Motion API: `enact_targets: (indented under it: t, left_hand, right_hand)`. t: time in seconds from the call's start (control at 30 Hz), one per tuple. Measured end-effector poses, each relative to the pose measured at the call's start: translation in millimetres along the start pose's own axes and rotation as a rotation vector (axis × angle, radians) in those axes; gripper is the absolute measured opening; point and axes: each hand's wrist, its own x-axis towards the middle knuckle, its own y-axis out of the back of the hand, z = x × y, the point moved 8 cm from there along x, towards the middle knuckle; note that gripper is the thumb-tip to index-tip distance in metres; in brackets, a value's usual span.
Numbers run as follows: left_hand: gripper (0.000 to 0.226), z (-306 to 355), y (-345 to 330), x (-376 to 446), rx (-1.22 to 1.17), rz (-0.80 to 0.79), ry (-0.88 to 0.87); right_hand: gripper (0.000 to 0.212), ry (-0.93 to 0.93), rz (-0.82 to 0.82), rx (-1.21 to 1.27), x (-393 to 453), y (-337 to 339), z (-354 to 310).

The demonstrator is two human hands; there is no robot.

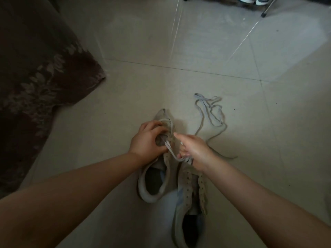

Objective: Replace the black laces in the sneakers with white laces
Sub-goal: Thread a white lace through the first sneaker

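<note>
Two pale grey sneakers lie on the tiled floor. The left sneaker points away from me, and my left hand grips its front part over the eyelets. A white lace runs through the front eyelets of that shoe. My right hand pinches this lace and holds it taut over the shoe. The right sneaker lies nearer to me, unlaced, its bare eyelets showing. A second white lace lies loose in loops on the floor beyond my right hand. No black lace is in view.
A dark patterned fabric covers the floor at the left. At the top right stand metal legs of a rack and a pair of striped shoes. Pale floor tiles lie between.
</note>
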Motion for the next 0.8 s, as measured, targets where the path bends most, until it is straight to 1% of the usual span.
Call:
enact_targets:
  t: [0.03, 0.07, 0.1, 0.13, 0.2, 0.27, 0.33, 0.37, 0.4, 0.43, 0.47, 0.5, 0.6, 0.63, 0.67, 0.73, 0.8]
  left_hand:
    - [0.052, 2, 0, 0, 0.017, 0.02, 0.0]
    - [0.053, 2, 0, -1, 0.03, 0.031, 0.008]
    - [0.058, 2, 0, -1, 0.044, 0.034, 0.011]
    - [0.065, 2, 0, -2, 0.062, 0.032, 0.008]
    - [0.071, 6, 0, -2, 0.106, 0.035, -0.046]
    - [0.065, 8, 0, -1, 0.133, 0.021, -0.091]
    - [0.062, 6, -3, -1, 0.159, -0.009, -0.111]
    - [0.061, 3, -3, 0, 0.17, -0.017, -0.1]
    - [0.063, 0, -3, 1, 0.174, -0.024, -0.07]
    - [0.065, -3, -1, 2, 0.173, -0.027, -0.043]
    - [0.065, -4, 2, 3, 0.166, -0.012, -0.033]
    - [0.061, -3, 4, 2, 0.156, 0.011, -0.04]
    - [0.041, 7, 10, 1, 0.158, 0.088, -0.08]
    - [0.04, 8, 11, 1, 0.138, 0.099, -0.063]
    - [0.045, 7, 12, 1, 0.103, 0.115, -0.029]
    - [0.063, 0, 16, 0, 0.003, 0.176, 0.072]
    - [0.073, -8, 12, 0, -0.128, 0.164, 0.154]
  right_hand:
    - [0.033, 0.036, 0.002, -0.221, 4, 2, -2]
    - [0.038, 0.076, 0.0, -0.497, 6, 2, -6]
    - [0.042, 0.106, -0.024, -0.757, 7, -3, -10]
    - [0.045, 0.12, -0.059, -0.946, 7, -9, -13]
    - [0.046, 0.147, -0.113, -1.178, 6, -21, -21]
    - [0.04, 0.248, -0.179, -1.289, -3, -36, -36]
    - [0.036, 0.374, -0.363, -1.224, -24, -52, -46]
    - [0.039, 0.398, -0.465, -1.136, -37, -57, -49]
    - [0.039, 0.385, -0.546, -1.036, -49, -60, -48]
    - [0.039, 0.364, -0.592, -0.95, -56, -60, -46]
    - [0.038, 0.355, -0.589, -0.883, -57, -57, -43]
    - [0.037, 0.365, -0.542, -0.845, -53, -52, -39]
    - [0.034, 0.439, -0.251, -0.83, -31, -25, -34]
    - [0.034, 0.442, -0.18, -0.792, -26, -15, -32]
    - [0.034, 0.438, -0.133, -0.728, -24, -8, -31]
    - [0.036, 0.466, -0.071, -0.604, -22, 1, -33]
    - [0.036, 0.575, -0.033, -0.546, -27, 2, -41]
